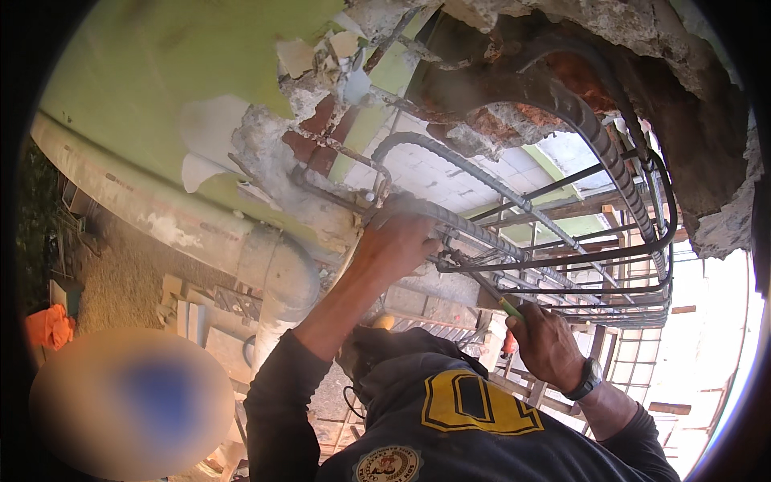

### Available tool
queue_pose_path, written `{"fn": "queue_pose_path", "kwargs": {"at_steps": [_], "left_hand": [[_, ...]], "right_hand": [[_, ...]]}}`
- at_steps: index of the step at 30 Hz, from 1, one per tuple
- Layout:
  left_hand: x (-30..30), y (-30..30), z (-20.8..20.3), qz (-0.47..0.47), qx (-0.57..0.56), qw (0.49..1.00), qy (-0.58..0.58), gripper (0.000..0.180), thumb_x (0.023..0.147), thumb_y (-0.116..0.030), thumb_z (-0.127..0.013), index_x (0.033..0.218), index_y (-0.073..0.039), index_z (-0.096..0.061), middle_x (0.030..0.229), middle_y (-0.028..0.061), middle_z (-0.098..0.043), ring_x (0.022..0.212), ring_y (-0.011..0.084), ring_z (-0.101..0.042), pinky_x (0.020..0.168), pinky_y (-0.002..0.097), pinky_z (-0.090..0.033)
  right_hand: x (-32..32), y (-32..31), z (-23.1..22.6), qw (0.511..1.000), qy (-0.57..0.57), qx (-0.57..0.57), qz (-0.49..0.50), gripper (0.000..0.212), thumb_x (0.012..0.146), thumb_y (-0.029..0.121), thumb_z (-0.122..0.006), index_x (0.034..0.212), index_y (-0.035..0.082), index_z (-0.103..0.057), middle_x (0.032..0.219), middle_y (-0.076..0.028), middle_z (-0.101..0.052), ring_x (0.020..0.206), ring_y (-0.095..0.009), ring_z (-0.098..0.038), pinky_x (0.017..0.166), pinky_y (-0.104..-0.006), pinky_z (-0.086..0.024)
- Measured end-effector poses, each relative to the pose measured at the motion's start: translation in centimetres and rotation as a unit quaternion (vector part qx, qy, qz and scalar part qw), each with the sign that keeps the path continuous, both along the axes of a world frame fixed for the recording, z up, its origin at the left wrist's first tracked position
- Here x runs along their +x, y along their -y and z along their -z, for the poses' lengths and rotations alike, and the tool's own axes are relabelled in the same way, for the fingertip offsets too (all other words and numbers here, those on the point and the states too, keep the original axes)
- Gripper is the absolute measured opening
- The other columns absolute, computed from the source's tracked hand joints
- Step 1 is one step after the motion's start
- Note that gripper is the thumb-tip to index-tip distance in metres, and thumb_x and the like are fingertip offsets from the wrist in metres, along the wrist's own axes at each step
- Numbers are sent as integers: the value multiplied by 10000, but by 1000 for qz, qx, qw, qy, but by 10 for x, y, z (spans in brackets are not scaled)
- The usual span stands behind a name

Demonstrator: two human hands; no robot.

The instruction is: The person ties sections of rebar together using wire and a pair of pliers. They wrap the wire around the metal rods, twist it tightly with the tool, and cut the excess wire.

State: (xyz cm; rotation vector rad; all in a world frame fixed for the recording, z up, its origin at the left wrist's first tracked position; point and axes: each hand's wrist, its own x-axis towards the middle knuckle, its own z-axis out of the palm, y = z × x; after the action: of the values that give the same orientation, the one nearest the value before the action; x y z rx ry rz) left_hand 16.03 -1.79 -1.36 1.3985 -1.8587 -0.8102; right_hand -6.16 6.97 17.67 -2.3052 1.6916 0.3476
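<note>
Left hand grips rebar; right hand grips green-handled tool; broken concrete wall.

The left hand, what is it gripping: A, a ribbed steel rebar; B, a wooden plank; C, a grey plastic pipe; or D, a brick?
A: the left hand is wrapped around a ribbed steel rebar that runs out of the broken concrete.

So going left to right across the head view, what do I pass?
Orange cloth → grey drain pipe → left hand gripping ribbed steel rebar → right hand holding a green-handled tool → black wristwatch.
</note>
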Motion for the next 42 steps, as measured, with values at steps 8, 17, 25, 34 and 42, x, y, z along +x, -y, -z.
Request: {"fn": "queue_pose_path", "kwargs": {"at_steps": [8,17,25,34,42], "left_hand": [[5,-2,4,-8,-90,996,-6,310,754,-281,-750,999,-97,-701,1043,86,-665,1084,279,-585,1022,449,-404],[-4,-3,11,-16,-56,998,-20,317,767,-290,-736,1022,-107,-697,1059,78,-659,1102,276,-575,992,439,-428],[-3,-2,3,-20,-19,999,-22,317,780,-287,-741,1036,-107,-695,1095,95,-660,1123,297,-569,987,445,-449],[4,-5,5,12,-2,1000,11,388,867,-308,-693,1206,-137,-609,1177,94,-648,1141,285,-597,915,473,-504],[-1,-4,8,-19,-38,999,-16,341,774,-300,-745,1038,-92,-686,1085,100,-655,1125,290,-563,982,459,-445]], "right_hand": [[-19,32,-6,803,236,383,392,498,1048,464,-414,1006,4,-601,609,-31,-599,484,-113,-581,425,-279,-443],[-54,6,39,715,288,505,387,472,907,405,-687,1135,21,-535,656,-22,-584,441,-134,-549,389,-250,-446],[-10,12,-11,996,-68,21,-48,331,959,281,-580,1094,-21,-579,876,-239,-646,664,-351,-650,588,-423,-499],[-49,49,-2,574,399,551,454,506,1003,516,-498,1104,28,-584,625,-41,-570,430,-100,-525,372,-213,-396],[-42,-10,45,341,517,619,484,241,887,305,-579,994,93,-539,714,-14,-519,588,-111,-514,528,-272,-417]]}}
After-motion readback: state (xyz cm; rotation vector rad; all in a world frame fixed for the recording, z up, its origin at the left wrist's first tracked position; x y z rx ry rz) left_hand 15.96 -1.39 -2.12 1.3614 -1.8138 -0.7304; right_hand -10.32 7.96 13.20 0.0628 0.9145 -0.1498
